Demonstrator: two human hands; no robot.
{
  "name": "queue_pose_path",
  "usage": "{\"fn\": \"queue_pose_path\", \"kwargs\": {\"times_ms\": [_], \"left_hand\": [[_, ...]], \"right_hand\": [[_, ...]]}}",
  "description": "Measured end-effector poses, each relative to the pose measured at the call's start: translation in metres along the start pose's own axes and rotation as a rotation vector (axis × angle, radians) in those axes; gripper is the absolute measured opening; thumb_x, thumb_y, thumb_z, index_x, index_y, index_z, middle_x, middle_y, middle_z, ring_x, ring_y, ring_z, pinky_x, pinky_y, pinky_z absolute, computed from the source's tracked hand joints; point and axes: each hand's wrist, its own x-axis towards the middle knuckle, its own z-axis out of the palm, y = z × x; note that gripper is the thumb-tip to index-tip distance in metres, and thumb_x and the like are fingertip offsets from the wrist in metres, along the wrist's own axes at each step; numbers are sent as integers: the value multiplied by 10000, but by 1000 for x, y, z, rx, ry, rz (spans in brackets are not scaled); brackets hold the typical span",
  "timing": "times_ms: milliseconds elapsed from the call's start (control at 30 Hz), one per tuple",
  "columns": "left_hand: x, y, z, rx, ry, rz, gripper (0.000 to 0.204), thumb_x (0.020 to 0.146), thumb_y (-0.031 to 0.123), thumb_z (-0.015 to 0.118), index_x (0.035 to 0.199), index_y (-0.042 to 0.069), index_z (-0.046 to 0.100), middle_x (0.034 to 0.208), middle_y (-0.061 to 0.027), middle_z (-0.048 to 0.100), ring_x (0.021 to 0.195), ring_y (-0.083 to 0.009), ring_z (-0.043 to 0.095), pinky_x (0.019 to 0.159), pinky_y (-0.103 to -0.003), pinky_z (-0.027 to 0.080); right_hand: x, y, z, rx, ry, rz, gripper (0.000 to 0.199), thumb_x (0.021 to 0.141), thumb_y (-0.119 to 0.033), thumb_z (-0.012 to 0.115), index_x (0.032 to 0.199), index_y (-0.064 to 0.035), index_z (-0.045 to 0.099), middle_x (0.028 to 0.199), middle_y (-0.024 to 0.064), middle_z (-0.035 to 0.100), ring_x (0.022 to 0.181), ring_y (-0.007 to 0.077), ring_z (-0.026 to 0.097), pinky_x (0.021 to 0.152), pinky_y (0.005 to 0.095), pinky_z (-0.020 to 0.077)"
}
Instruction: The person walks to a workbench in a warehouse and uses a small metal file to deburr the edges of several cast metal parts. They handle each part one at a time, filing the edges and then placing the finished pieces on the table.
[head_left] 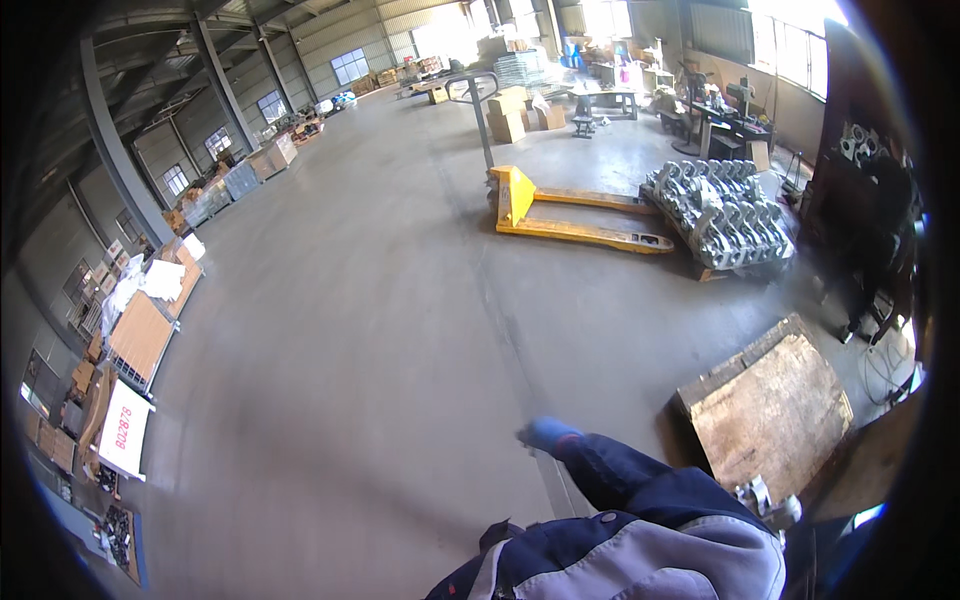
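Neither of my hands shows; my jacket (650, 550), grey and navy, fills the lower edge and may hide them. Beyond it a navy-clothed limb of mine (630, 475) reaches out to the left, most likely a leg; its blurred blue end (550, 434) looks like a shoe. Silvery metal castings (765, 497) show just beside the jacket on the right, and whether anything holds them is hidden. Near them, a worn wooden board (770, 405) lies on a low pallet or box.
A yellow pallet jack (515, 200) stands ahead, its forks toward a pallet stacked with silvery castings (720, 215). A person in dark clothes (880, 230) is at the far right. Cartons (507, 115) stand behind the jack. Crates and boxes (145, 340) line the left side near steel columns (125, 150).
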Motion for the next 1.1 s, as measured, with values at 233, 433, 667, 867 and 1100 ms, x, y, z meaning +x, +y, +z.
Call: {"fn": "queue_pose_path", "kwargs": {"times_ms": [233,433,667,867,1100], "left_hand": [[186,74,-143,33,17,3,453,1041,383,521,1327,55,648,1103,-152,784,1002,-308,764,916,-451,586],[332,133,-335,358,124,126,487,1062,404,478,1336,33,633,1111,-153,783,1014,-313,764,932,-455,582],[437,399,-631,-756,231,-54,444,932,415,705,1161,35,680,1148,-212,754,1036,-346,737,854,-503,582],[618,385,-708,117,64,180,410,986,385,588,1200,50,686,1115,-188,767,1008,-336,749,863,-474,588],[711,360,-827,89,-7,-84,367,981,362,600,1163,59,700,1078,-185,766,973,-342,753,838,-483,597]], "right_hand": [[246,14,-75,-83,8,-5,488,985,-499,598,837,-78,795,770,131,750,783,326,732,727,451,551],[231,146,-106,-275,-291,720,364,922,-455,694,913,-108,805,870,173,757,835,332,737,759,480,556],[325,161,-180,-104,-286,1044,303,890,-394,706,929,-111,807,896,177,761,861,347,739,762,488,563],[649,117,-233,-189,-240,587,259,862,-342,716,943,-114,810,919,181,764,883,359,742,764,495,568],[1105,-176,-399,-354,-60,-262,147,811,-263,713,824,-133,781,815,161,744,765,350,738,680,449,571]]}}
